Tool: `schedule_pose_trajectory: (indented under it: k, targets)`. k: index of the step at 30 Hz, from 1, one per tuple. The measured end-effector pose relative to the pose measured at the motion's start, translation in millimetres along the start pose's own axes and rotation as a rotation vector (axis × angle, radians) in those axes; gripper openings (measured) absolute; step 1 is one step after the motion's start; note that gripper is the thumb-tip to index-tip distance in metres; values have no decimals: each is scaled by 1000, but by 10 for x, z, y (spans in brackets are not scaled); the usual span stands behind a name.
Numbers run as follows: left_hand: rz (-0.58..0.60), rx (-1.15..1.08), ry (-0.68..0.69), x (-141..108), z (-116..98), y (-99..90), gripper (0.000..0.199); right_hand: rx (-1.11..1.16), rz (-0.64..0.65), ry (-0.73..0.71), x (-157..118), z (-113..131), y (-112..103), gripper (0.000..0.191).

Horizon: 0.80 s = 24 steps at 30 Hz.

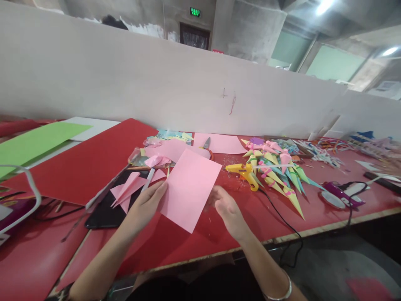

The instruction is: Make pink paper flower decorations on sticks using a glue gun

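- Evidently, the left hand (152, 196) pinches the sheet (192, 190) by its left edge, perhaps to leave its face clear.
- The right hand (227, 207), loosely cupped, is beside the sheet's right edge; contact unclear.
- Right of the grip lies the glue gun (246, 170), likely for easy reach.
- Beyond it, a tray (305, 150) holds small bluish pieces (287, 146).

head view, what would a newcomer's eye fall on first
The pink sheet stands out first, mid-picture, in the left hand, with the right hand close to its other edge. Next comes the yellow glue gun, to its right, by a pile of colourful paper cones.
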<state>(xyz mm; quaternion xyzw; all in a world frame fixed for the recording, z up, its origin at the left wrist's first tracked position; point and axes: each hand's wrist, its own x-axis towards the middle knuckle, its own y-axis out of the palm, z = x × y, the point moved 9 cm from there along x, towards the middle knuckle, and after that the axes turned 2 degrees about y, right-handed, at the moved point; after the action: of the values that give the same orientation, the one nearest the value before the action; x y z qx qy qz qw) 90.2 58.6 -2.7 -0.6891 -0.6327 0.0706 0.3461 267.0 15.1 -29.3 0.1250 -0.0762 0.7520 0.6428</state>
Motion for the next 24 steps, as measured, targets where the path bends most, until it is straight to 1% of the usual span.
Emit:
schedule_pose_trajectory:
  k: [2, 3, 4, 5, 6, 7, 8, 9, 10, 11, 12, 13, 14, 15, 17, 22, 24]
  targets:
    - [20, 39, 41, -5, -13, 44, 35, -43, -38, 42, 0, -9, -2, 38]
    - [12, 73, 69, -13, -36, 52, 30, -65, -52, 57, 1, -12, -8, 33]
    - [-20, 117, 100, -27, -73, 46, 26, -85, -62, 65, 1, -13, -12, 30]
    - [-72, 167, 133, -50, -126, 29, 27, -105, -75, 61, -2, -4, -16, 29]
    - [-137, 218, 169, -82, -197, 8, 34, -133, -94, 42, -7, 19, -21, 27]
    - [-200, 262, 195, -122, -273, -9, 40, -172, -125, 4, -15, 65, -28, 25]
    - [-209, 264, 218, -156, -347, 17, 40, -223, -155, -52, -27, 133, -27, 22]
    - [-155, 216, 262, -184, -433, 91, 34, -277, -173, -117, -41, 216, -8, 20]
    - [-34, 143, 279, -205, -495, 211, 27, -322, -177, -183, -56, 303, 27, 19]
    - [98, 50, 267, -233, -536, 332, 17, -352, -154, -239, -67, 381, 82, 18]
    - [198, -54, 256, -268, -579, 414, 12, -350, -107, -267, -70, 432, 147, 19]
    - [269, -143, 240, -303, -615, 465, 9, -328, -61, -277, -69, 465, 202, 19]
    - [310, -209, 231, -334, -647, 486, 9, -300, -20, -270, -67, 482, 245, 20]
    - [325, -247, 233, -360, -675, 483, 11, -273, 6, -263, -66, 494, 272, 22]
    - [336, -255, 255, -407, -708, 466, 17, -237, 26, -257, -70, 508, 293, 27]
    - [322, -187, 298, -448, -694, 427, 39, -242, 1, -246, -94, 470, 264, 34]
    - [352, -130, 333, -450, -716, 447, 37, -230, -16, -214, -100, 425, 245, 33]
